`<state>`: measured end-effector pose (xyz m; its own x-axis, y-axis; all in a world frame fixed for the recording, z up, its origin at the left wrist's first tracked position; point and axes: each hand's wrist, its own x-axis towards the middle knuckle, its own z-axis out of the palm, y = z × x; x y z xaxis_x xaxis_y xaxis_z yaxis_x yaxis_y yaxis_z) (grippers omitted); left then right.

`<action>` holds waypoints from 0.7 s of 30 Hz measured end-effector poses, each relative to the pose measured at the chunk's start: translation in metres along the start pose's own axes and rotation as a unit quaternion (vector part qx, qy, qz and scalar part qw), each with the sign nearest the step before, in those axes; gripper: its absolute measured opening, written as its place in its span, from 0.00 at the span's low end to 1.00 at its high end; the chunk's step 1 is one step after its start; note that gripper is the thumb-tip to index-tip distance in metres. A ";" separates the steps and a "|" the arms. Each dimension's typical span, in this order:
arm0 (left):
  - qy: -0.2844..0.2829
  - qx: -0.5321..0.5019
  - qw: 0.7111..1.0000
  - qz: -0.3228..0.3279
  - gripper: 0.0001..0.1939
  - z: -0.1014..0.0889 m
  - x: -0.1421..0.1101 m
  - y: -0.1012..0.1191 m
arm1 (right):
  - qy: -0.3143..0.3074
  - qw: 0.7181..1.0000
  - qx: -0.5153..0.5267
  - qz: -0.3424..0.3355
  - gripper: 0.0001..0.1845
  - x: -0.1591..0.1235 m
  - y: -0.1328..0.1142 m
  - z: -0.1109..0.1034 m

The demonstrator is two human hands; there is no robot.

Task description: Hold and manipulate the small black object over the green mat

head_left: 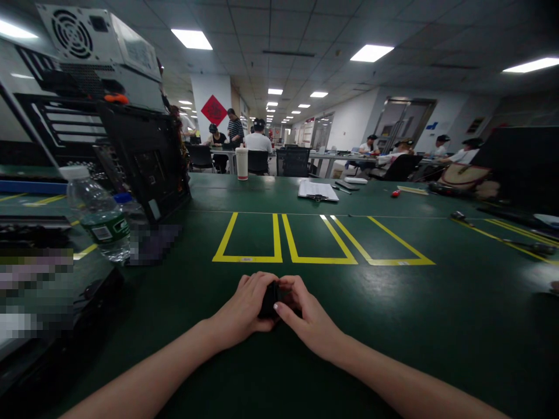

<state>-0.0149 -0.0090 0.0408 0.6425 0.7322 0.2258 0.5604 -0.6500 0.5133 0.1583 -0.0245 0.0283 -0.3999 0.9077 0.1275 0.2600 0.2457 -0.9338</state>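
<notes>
A small black box-like object (268, 301) is between my two hands, low over the green table (384, 326). My left hand (248, 302) wraps round its left side, fingers over the top and thumb below. On the other side, my right hand (305, 314) grips its right edge, with the thumb in front and the fingers curled behind. Much of the object is covered by my fingers, so its exact kind does not show. Beyond my hands, yellow tape outlines (321, 260) mark the table top.
At left stand a plastic bottle (102, 227), a black computer case (146, 163) and a metal power supply (105, 41). Farther back are a white cup (241, 163), a clipboard with papers (318, 190) and a small red item (395, 193). Several people sit at distant tables.
</notes>
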 end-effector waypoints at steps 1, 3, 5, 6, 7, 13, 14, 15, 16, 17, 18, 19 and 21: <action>0.001 -0.002 1.000 -0.003 0.28 0.000 0.000 0.000 | 0.002 1.000 -0.004 0.002 0.15 0.000 0.000 0.000; 0.000 -0.006 1.000 -0.008 0.28 0.000 0.000 -0.001 | 0.000 1.000 -0.011 0.001 0.15 0.000 0.000 0.000; -0.001 -0.007 1.000 -0.012 0.27 0.000 -0.001 -0.001 | -0.007 1.000 -0.016 -0.010 0.14 -0.001 -0.001 -0.001; -0.003 -0.007 1.000 -0.011 0.27 0.001 -0.001 -0.002 | -0.007 1.000 -0.017 -0.017 0.13 -0.001 -0.001 -0.002; -0.003 -0.005 1.000 -0.008 0.27 0.002 -0.001 -0.002 | -0.004 1.000 -0.018 -0.026 0.13 -0.001 -0.001 -0.003; 0.034 0.022 0.999 -0.004 0.31 0.012 0.003 -0.008 | 0.042 0.995 -0.042 -0.083 0.07 0.001 0.000 -0.002; 0.038 0.023 0.999 0.000 0.31 0.013 0.003 -0.009 | 0.048 0.995 -0.031 -0.076 0.07 0.001 0.001 -0.002; 0.041 0.024 0.999 0.005 0.31 0.014 0.004 -0.010 | 0.052 0.997 -0.015 -0.062 0.08 0.002 0.002 -0.001; 0.043 0.024 0.999 0.009 0.32 0.015 0.004 -0.011 | 0.053 0.998 0.003 -0.044 0.09 0.003 0.004 0.000; 0.045 0.024 0.999 0.013 0.32 0.016 0.004 -0.012 | 0.051 0.998 0.023 -0.024 0.11 0.003 0.004 0.000; 0.046 0.024 0.999 0.015 0.32 0.016 0.004 -0.012 | 0.047 0.998 0.040 -0.008 0.13 0.004 0.005 0.001; 0.048 0.022 0.999 0.015 0.33 0.016 0.004 -0.012 | 0.042 0.998 0.054 0.006 0.16 0.005 0.005 0.001; 0.050 0.016 0.999 0.011 0.33 0.016 0.004 -0.012 | 0.025 0.997 0.068 0.023 0.18 0.006 0.005 0.000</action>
<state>-0.0113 -0.0014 0.0225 0.6003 0.7333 0.3192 0.5643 -0.6712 0.4807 0.1574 -0.0182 0.0243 -0.3446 0.9336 0.0979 0.1540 0.1591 -0.9752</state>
